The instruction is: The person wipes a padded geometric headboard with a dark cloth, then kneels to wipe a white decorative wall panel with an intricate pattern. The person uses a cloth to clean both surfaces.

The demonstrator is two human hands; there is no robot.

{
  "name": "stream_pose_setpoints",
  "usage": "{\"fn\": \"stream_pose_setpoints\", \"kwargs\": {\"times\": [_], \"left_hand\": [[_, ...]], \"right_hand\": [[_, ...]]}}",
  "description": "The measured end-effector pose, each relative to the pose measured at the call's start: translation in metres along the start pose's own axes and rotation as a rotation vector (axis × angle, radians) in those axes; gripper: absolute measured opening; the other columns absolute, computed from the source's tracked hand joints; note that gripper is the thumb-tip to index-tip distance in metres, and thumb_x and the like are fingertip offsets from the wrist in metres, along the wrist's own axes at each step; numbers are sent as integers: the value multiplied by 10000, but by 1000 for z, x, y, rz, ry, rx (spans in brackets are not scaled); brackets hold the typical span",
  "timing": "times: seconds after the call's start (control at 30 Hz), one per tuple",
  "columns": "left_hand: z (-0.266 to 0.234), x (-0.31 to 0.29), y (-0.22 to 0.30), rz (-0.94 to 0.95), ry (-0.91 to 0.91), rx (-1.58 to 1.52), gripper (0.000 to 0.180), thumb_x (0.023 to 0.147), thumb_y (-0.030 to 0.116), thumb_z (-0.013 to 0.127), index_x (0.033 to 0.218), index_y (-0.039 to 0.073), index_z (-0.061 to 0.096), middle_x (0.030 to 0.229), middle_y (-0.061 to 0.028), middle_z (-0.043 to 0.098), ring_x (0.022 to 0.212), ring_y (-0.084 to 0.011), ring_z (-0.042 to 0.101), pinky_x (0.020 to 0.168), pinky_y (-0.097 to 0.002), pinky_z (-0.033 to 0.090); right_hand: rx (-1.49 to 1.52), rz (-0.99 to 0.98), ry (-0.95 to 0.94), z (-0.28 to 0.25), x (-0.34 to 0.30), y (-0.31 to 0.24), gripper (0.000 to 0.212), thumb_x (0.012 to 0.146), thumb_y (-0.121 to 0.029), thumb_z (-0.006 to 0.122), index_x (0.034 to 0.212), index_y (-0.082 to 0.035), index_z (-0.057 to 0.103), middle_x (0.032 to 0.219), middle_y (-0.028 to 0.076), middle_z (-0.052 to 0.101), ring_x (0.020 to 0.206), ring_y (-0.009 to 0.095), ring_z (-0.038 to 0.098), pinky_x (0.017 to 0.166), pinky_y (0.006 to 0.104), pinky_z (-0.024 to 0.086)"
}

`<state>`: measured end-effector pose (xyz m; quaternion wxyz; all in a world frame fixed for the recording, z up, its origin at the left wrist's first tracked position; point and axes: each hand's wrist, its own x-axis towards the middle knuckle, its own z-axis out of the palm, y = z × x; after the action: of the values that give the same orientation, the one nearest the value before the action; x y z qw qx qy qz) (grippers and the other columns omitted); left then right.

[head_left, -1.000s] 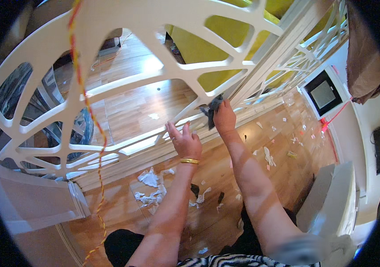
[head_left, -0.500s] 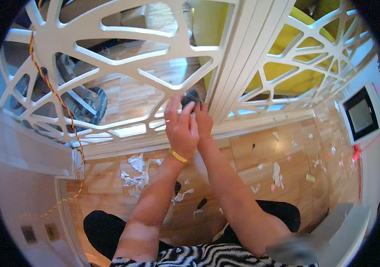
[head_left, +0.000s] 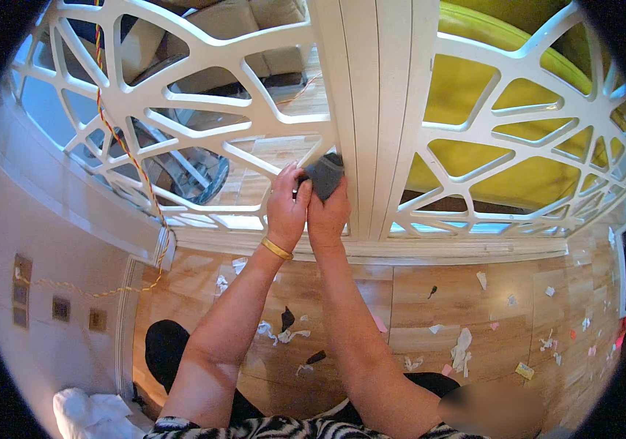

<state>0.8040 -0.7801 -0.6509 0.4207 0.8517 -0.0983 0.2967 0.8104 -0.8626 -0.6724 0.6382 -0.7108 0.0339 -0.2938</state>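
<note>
A dark grey cloth (head_left: pixel 325 175) is bunched at the lower right corner of the white lattice panel (head_left: pixel 203 102), beside the white post (head_left: pixel 375 124). My right hand (head_left: pixel 329 216) grips the cloth from below, its fingers partly hidden behind it. My left hand (head_left: pixel 285 210), with a yellow bracelet at the wrist and a ring, is closed at the cloth's left edge, thumb and fingertips against it. Both forearms reach forward close together.
A second lattice panel (head_left: pixel 503 110) stands right of the post, with a yellow padded surface (head_left: pixel 467 80) behind. A twisted red-yellow cord (head_left: pixel 127 155) hangs at left. Scraps of white paper (head_left: pixel 461 351) and dark bits litter the wooden floor (head_left: pixel 371 293). White fabric (head_left: pixel 93 413) lies lower left.
The view has shifted, so the post and panels sit differently. My hands have drawn together lower on the panel, and more of the grey cloth shows between them.
</note>
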Motion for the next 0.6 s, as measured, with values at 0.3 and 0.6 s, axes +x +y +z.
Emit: {"fn": "stream_pose_setpoints", "kwargs": {"times": [0.3, 0.6], "left_hand": [[-15, 11, 20, -387, -23, -437, 298, 992, 306, 502, 1108, 44, 583, 864, -82, 655, 742, -126, 613, 630, -274, 483], [4, 9, 13, -222, 154, -116, 317, 949, 333, 549, 1041, 34, 600, 995, -166, 655, 965, -339, 612, 827, -401, 469]], "right_hand": [[143, -156, -1, -10, 15, -33, 608, 795, -256, 703, 1292, -15, 449, 951, 232, 655, 840, 414, 657, 690, 468, 522], [-84, -309, 70, -15, 31, -43, 554, 754, -207, 720, 1270, -90, 557, 976, 145, 679, 782, 339, 672, 685, 417, 539]]}}
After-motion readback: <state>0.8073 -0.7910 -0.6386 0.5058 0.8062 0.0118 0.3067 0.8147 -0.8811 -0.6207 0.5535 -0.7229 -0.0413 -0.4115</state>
